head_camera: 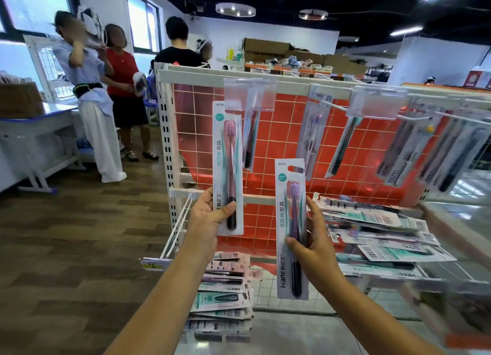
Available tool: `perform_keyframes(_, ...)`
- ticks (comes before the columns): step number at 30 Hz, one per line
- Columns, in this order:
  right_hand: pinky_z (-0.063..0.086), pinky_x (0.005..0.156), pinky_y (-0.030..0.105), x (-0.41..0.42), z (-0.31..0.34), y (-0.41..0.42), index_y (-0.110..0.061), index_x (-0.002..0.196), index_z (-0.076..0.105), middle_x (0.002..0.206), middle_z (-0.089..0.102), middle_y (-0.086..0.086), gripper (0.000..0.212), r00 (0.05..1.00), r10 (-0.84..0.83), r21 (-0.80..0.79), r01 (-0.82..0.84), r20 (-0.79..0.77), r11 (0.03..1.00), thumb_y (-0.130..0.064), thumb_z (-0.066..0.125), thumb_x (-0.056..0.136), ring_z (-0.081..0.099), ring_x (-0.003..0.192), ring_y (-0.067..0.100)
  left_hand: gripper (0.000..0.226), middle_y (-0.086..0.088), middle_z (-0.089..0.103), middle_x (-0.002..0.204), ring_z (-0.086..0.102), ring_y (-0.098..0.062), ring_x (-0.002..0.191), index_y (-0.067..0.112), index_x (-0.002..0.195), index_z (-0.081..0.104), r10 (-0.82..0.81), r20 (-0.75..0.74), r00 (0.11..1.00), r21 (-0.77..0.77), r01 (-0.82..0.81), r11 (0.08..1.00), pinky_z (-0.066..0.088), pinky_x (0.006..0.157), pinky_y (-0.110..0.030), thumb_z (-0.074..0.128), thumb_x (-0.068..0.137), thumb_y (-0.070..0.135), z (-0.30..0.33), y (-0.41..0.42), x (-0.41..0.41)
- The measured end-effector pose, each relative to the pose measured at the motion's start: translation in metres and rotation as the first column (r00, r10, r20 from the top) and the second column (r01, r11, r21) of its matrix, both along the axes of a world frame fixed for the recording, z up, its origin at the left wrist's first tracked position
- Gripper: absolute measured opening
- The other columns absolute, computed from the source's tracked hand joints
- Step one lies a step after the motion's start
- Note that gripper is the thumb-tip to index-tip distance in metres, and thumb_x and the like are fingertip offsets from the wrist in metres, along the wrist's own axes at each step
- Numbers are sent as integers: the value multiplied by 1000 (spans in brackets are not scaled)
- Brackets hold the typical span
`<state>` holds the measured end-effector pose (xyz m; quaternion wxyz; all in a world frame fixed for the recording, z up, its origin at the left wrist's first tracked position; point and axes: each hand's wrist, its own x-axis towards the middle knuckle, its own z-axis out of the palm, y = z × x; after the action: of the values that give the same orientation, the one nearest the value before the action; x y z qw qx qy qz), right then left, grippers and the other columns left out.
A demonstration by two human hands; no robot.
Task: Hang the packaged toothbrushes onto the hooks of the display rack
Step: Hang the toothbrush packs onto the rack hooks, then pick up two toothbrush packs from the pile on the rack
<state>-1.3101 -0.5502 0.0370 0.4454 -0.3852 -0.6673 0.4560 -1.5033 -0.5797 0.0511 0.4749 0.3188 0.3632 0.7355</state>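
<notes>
Two packaged toothbrushes (pixel 228 168), one per hand

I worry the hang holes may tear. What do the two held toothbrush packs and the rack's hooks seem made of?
Pink toothbrush pack and purple toothbrush pack: printed card, seemingly under glossy clear plastic, given the glare. Hook: thin white-coated rod, probably metal wire.

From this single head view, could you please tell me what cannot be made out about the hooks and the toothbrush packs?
- Hook above the pink toothbrush pack in the left hand: hidden behind a clear price tag holder.
- Hanging packs at the right: print blurred, unreadable.
- Loose packs on the shelf: overlapping, so uncountable.
- Purple toothbrush pack: lower middle covered by the right hand.
</notes>
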Motion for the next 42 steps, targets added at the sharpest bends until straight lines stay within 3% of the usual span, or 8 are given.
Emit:
perform_keyframes(6, 45, 99, 50, 5, -4, 5, -52, 121, 27, 126, 47, -9, 75, 1000, -16, -8, 16, 18, 1000, 8, 55, 86, 51, 121, 20, 46, -9, 71, 92, 69, -21, 86, 11, 110, 55, -26, -37, 999, 44, 28, 999, 59, 75, -35, 61, 66, 0, 4, 12, 6)
perform_keyframes(9, 45, 99, 51, 6, -6, 10, -52, 123, 26, 131, 45, -6, 77, 1000, -19, -10, 19, 18, 1000, 9, 56, 85, 50, 123, 21, 48, -8, 72, 92, 69, -21, 88, 11, 112, 56, -24, -47, 999, 56, 26, 998, 58, 78, -36, 62, 65, 0, 5, 15, 3)
perform_keyframes(13, 46, 98, 50, 5, -8, 16, -50, 124, 27, 119, 46, -20, 76, 1000, -12, -14, 13, 21, 1000, 9, 56, 85, 51, 121, 19, 45, -3, 73, 88, 68, -19, 89, 15, 107, 59, -19, -63, 998, 52, 23, 998, 56, 83, -38, 62, 65, 1, 7, 21, 2)
perform_keyframes(18, 44, 100, 51, 2, -6, 22, -52, 120, 27, 124, 47, -11, 76, 999, -16, -30, 17, 36, 999, 9, 54, 86, 49, 122, 20, 52, -4, 73, 94, 65, -26, 99, 14, 114, 57, -10, -66, 998, 26, 11, 1000, 53, 88, -44, 64, 63, 3, 5, 29, -3)
perform_keyframes(26, 46, 98, 49, 2, -10, 39, -51, 123, 26, 117, 49, -19, 77, 998, -14, -24, 15, 54, 1000, 10, 55, 85, 54, 116, 17, 48, -7, 73, 93, 70, -23, 87, 14, 110, 60, -63, -116, 991, 32, 67, 997, 59, 73, -34, 63, 64, -1, -8, 33, -4)
perform_keyframes(33, 47, 96, 50, 4, -15, 54, -45, 140, 20, 134, 49, -1, 82, 996, -31, 11, 30, 81, 999, 3, 58, 85, 55, 117, 21, 38, -9, 66, 103, 65, -23, 94, 19, 117, 54, 110, -262, 959, 34, -104, 994, 57, 76, -29, 55, 86, -4, 1, 71, 5)
perform_keyframes(38, 49, 95, 47, 15, -10, 60, -58, 125, 21, 129, 52, -1, 84, 991, -87, 62, 81, 99, 995, 7, 57, 85, 58, 111, 20, 44, -5, 65, 100, 63, -21, 95, 20, 126, 51, 130, -291, 948, -2, -136, 991, 54, 83, -33, 55, 88, -1, 12, 114, 6)
perform_keyframes(42, 48, 95, 49, 20, -9, 66, -55, 125, 21, 123, 53, -7, 84, 994, -95, 36, 93, 62, 995, 9, 56, 85, 58, 112, 20, 45, -4, 62, 94, 61, -22, 88, 8, 129, 50, 154, -282, 947, -71, -181, 981, 54, 79, -37, 54, 87, -5, 19, 144, 1)
